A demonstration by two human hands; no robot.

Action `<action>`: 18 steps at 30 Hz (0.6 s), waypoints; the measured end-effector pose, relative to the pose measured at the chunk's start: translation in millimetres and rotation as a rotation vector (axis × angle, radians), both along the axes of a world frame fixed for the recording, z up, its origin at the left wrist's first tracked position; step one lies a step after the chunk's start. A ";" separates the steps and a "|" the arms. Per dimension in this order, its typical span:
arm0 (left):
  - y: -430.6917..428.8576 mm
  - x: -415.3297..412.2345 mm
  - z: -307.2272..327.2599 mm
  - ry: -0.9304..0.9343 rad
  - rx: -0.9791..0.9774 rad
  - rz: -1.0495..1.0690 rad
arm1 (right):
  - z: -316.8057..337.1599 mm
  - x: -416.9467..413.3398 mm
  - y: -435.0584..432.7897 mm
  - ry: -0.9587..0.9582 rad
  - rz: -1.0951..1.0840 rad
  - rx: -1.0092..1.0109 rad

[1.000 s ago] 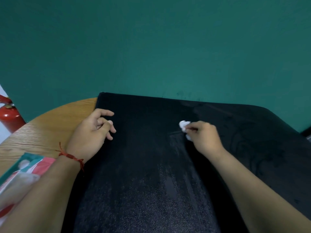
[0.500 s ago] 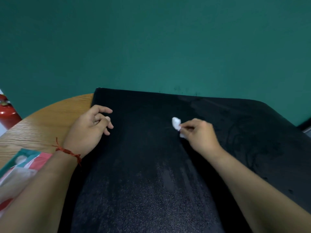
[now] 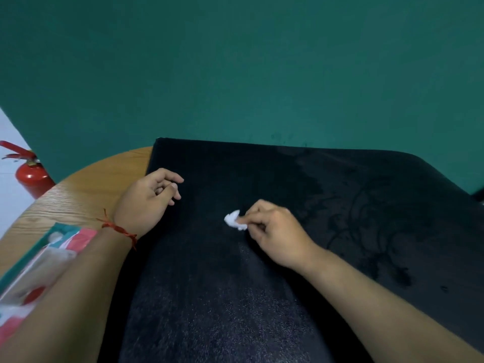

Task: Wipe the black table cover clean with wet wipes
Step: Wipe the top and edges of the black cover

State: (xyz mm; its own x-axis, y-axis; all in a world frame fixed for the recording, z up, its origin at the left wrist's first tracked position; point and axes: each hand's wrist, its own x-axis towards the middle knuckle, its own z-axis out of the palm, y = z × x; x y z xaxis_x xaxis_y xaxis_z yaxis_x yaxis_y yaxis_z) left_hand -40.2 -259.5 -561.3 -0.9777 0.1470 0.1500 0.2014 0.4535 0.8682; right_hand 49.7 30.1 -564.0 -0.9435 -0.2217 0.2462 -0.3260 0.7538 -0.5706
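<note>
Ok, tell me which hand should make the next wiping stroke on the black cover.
Right. The right hand pinches the balled white wipe on the cover, next to the dusty grey patch nearer the person. The left hand holds nothing and rests at the cover's left edge.

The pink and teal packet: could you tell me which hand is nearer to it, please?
Left. The left hand lies beyond and right of the packet; the right hand, pinching a wipe, is farther right on the black cover.
</note>
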 end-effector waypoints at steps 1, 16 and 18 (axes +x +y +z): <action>-0.2 -0.5 -1.2 0.021 -0.060 -0.006 | -0.7 13.9 -2.3 -0.035 0.026 -0.030; 103.7 170.3 -4.4 0.234 -0.573 -0.252 | 23.1 68.3 14.0 -0.217 -0.139 -0.564; 109.3 172.4 -14.5 0.192 -0.685 -0.188 | 20.9 74.5 33.2 -0.185 -0.191 -0.527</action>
